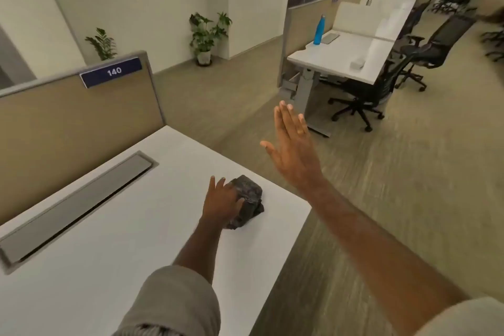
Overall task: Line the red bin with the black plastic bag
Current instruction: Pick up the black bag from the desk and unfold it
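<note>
A black plastic bag, folded into a small crumpled bundle, lies near the right edge of a white desk. My left hand rests on the bundle's left side, fingers wrapping onto it. My right hand is raised in the air to the right of the desk, over the floor, flat with fingers spread and nothing in it. No red bin is in view.
A grey cable tray lid runs along the desk by the beige partition marked 140. Across the carpeted aisle stands another white desk with a blue bottle and black office chairs. Potted plants stand by the wall.
</note>
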Available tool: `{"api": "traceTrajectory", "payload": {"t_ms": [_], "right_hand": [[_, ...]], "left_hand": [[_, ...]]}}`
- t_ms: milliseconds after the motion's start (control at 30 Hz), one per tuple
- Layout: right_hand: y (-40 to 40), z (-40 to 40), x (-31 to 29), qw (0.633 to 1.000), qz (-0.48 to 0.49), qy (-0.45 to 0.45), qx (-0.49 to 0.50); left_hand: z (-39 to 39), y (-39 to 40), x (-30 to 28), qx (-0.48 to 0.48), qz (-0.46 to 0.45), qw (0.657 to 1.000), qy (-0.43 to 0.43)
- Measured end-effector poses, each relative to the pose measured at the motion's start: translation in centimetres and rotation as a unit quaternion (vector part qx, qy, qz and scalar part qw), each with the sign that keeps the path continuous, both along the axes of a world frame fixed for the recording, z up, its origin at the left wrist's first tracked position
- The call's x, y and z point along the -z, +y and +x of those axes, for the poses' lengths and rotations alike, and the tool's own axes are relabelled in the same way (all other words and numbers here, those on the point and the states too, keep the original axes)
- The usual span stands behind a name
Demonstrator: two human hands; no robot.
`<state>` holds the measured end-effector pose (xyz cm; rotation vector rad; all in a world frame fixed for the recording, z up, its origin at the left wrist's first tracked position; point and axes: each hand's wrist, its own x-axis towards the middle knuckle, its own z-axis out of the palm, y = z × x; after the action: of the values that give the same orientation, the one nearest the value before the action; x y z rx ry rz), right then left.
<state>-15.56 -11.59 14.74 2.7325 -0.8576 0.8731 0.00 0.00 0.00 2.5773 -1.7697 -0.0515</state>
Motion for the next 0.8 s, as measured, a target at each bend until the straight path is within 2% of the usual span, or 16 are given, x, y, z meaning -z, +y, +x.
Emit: {"api": "traceTrajectory", "payload": {"t_ms": [300, 600, 800], "right_hand": [[-1.0, -0.4, 1.5, 0.999, -0.033, 0.023, 0.008], [-0.9, 0.2, 3.6, 0.998, -0.048, 0.041, -0.001], [-0.9, 0.2, 4.3, 0.997, -0.054, 0.053, -0.009]], "left_hand": [[-0.1, -1.3, 4.9, 0.019, 0.049, 0.999, -0.017], [1.3, -1.6, 7.5, -0.018, 0.028, 0.999, -0.007], [1.6, -2.1, 7.5, -0.005, -0.006, 1.0, 0.005]]}}
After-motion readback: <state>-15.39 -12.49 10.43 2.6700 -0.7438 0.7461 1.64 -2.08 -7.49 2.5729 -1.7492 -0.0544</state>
